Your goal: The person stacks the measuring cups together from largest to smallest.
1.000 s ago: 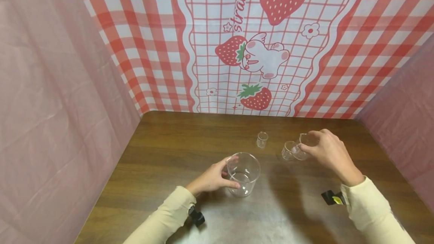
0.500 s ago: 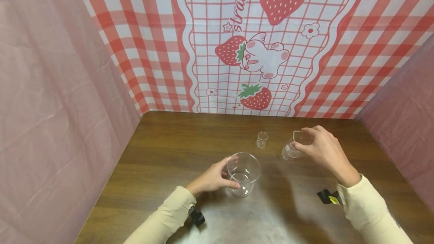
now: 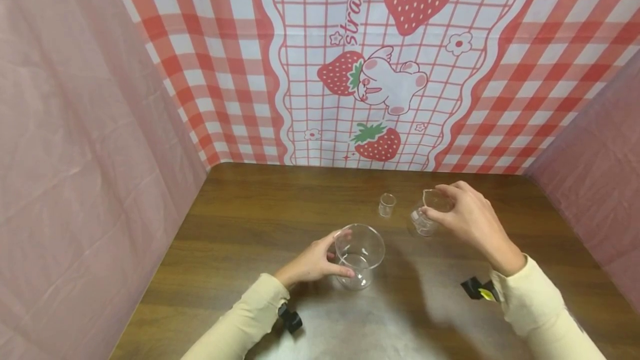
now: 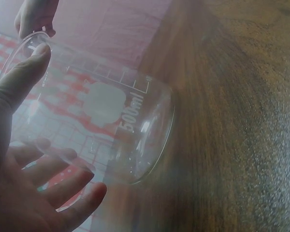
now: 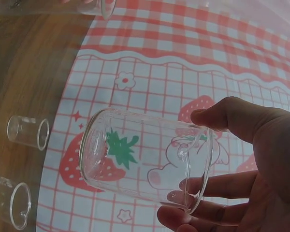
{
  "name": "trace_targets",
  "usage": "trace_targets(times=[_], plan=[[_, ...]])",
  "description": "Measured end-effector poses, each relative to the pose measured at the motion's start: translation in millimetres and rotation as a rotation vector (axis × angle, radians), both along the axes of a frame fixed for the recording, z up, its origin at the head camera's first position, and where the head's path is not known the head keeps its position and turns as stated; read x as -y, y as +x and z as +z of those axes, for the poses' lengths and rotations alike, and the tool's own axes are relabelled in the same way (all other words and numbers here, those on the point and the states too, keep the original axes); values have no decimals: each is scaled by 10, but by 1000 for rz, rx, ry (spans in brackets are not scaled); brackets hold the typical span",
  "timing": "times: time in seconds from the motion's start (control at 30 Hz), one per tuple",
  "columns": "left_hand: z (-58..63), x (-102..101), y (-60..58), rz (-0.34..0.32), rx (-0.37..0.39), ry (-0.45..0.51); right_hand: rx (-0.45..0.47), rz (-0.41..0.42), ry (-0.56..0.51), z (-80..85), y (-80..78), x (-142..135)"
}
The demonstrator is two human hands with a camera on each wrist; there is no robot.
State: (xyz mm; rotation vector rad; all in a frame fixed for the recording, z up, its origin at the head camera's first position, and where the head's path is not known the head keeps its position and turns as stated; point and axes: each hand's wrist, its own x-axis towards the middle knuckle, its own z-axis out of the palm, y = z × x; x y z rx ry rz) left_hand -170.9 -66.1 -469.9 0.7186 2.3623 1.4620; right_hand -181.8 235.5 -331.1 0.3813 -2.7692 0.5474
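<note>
A large clear glass beaker point(image 3: 367, 271) stands upright on the table; its 500 ml marking shows in the left wrist view. My left hand point(image 3: 316, 260) holds it from the left, thumb on the near side and fingers round the far side. Held in the air by its rim, a medium glass beaker point(image 5: 135, 159) is pinched between the thumb and fingers of my right hand point(image 3: 472, 218). In the head view it overlaps a smaller beaker point(image 3: 419, 226) standing on the table. The smallest beaker point(image 3: 386, 205) stands to the left of that one, apart from both hands.
The brown wooden table point(image 3: 260, 204) ends at the back against a red-and-white strawberry cloth point(image 3: 235, 99). Pink curtains point(image 3: 90, 154) hang at both sides. A small black device point(image 3: 290, 318) sits at the left wrist, another point(image 3: 472, 288) at the right.
My right hand has moved left and slightly back with the medium beaker, bringing it over the smaller beaker in the head view. The left hand and large beaker have stayed in place.
</note>
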Motion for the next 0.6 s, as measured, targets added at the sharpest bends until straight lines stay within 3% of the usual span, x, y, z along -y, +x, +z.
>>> trace_targets(times=[0.6], plan=[[26, -2, 8, -2, 0, -10, -13, 38, -17, 57, 29, 200]])
